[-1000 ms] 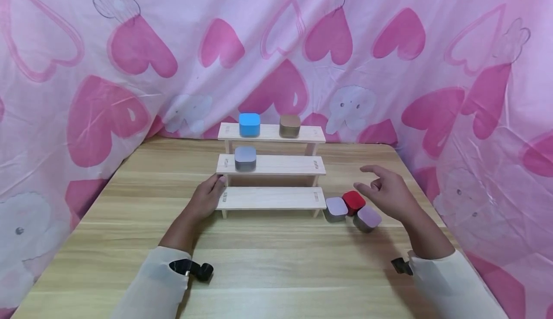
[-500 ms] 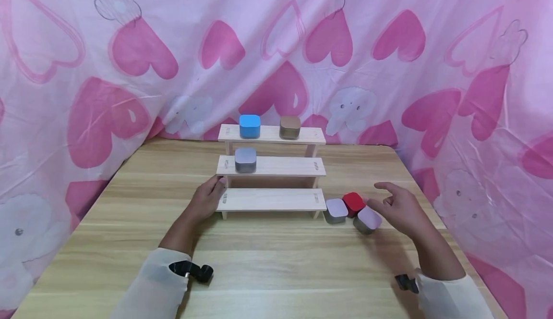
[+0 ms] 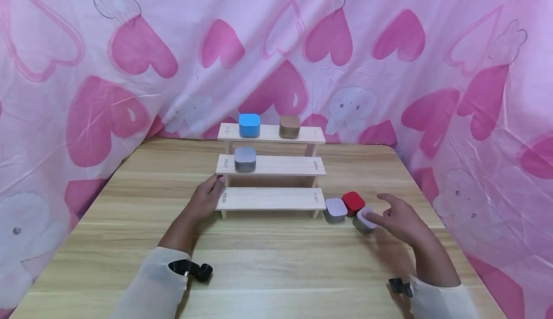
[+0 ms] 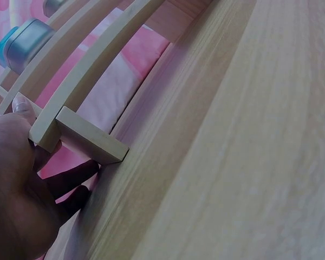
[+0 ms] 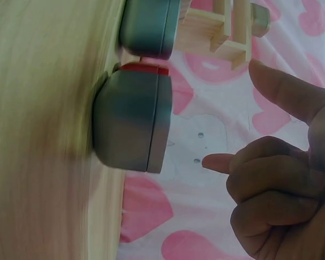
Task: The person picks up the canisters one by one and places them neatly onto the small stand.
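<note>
A three-tier wooden shelf (image 3: 270, 199) stands mid-table. My left hand (image 3: 205, 197) holds its left end; in the left wrist view the thumb lies on one side of the wood, the fingers on the other. On the right, my right hand (image 3: 399, 219) hovers above a grey tin with a lilac lid (image 3: 364, 223), holding nothing. Its thumb and index finger are spread apart; the other fingers are curled, as the right wrist view shows. Close by stand a red tin (image 3: 353, 203) and another lilac-lidded tin (image 3: 335, 210), beside the shelf's lower right end.
The top tier carries a blue tin (image 3: 249, 125) and a brown tin (image 3: 289, 126). A grey-lilac tin (image 3: 245, 159) sits left on the middle tier. Pink heart-print cloth (image 3: 268, 35) hangs behind and beside the wood-grain table (image 3: 268, 266).
My right hand has moved right and toward me, from beside the red tin to over the nearest lilac-lidded tin. The left hand and the shelf have stayed in place.
</note>
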`<state>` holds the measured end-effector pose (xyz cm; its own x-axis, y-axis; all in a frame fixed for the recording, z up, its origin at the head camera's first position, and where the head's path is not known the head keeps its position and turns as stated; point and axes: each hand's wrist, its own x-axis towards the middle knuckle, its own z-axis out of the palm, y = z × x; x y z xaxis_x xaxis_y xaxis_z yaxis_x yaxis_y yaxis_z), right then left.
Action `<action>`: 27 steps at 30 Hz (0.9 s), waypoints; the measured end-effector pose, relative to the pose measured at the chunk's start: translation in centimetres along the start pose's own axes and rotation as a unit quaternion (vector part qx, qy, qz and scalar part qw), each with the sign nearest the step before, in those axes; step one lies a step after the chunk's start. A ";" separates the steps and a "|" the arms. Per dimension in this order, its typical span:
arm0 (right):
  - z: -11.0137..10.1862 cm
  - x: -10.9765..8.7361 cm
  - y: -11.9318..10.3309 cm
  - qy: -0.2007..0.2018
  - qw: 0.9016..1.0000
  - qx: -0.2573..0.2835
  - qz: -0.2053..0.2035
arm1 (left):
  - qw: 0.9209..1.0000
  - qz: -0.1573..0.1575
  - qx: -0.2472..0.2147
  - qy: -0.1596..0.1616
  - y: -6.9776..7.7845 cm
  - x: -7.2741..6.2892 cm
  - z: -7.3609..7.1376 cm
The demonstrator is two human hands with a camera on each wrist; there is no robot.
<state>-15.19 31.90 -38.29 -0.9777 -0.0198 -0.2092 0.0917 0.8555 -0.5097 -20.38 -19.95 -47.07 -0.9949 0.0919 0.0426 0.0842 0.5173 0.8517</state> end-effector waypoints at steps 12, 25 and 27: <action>1.1 0.6 0.2 -0.039 0.997 -0.013 0.063 | 1.000 -0.001 0.005 0.003 0.0 0.1 0.1; 2.0 1.0 0.4 -0.035 0.997 -0.047 0.046 | 1.000 -0.014 -0.002 -0.002 0.2 0.0 0.1; 2.0 1.1 0.5 -0.035 0.997 -0.046 0.044 | 1.000 -0.012 -0.001 0.000 0.3 0.0 0.1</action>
<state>-15.82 31.23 -40.45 -0.9507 0.0238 -0.3092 0.1553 0.8995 -0.4083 -20.32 -19.73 -46.89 -0.9966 0.0797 0.0212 0.0596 0.5178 0.8534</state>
